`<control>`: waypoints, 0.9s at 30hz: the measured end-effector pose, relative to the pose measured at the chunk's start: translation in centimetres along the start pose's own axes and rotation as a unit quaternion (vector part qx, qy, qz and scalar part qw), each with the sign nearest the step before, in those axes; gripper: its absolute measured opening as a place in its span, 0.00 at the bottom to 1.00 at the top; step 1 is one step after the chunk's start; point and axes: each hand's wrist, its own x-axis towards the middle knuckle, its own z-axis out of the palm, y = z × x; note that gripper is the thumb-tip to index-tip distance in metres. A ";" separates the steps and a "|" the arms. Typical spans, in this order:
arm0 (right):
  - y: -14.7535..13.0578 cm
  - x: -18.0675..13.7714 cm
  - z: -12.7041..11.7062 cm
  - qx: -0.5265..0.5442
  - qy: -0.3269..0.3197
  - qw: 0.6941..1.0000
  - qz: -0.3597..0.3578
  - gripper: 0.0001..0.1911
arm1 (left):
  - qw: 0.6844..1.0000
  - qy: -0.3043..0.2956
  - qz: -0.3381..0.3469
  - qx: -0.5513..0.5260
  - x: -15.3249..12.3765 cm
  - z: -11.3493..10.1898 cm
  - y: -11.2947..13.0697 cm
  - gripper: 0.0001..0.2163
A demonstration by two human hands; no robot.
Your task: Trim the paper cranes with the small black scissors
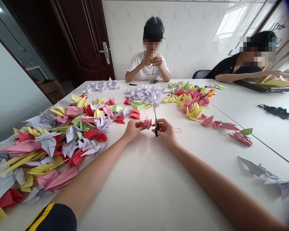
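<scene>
Between the fingertips of my left hand (134, 128) is a small pink folded-paper crane (147, 122). My right hand (167, 130) is closed round the black handles of a pair of scissors (156, 125), whose metal blades point away from me. The scissors stand just right of the pink crane, and I cannot tell whether they touch. Beyond the blades lies a heap of white paper cranes (144, 94). Red paper cranes (134, 114) rest on the table close behind my left hand. Just right of my right hand is a small red outline (178, 130) on the tabletop.
A large pile of mixed paper cranes (72, 128) spreads along the left of the white table (135, 192). Coloured cranes (194, 102) lie at right, and a grey-white one (265, 176) nearer. Black cord (278, 112) lies far right. Two people sit at the far side.
</scene>
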 end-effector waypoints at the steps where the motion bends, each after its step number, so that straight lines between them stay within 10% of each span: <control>1: 0.0 0.0 0.0 0.000 -0.003 1.000 0.013 0.21 | 1.000 -0.003 -0.004 -0.003 0.0 0.0 0.0 0.15; 21: -0.5 -0.1 0.0 -0.004 -0.008 1.000 0.024 0.14 | 0.990 -0.095 -0.085 -0.057 -0.8 0.4 1.5 0.29; 27: -0.7 -0.1 -0.1 0.042 -0.022 0.998 0.049 0.17 | 0.991 -0.122 -0.053 -0.002 -0.5 0.5 0.7 0.20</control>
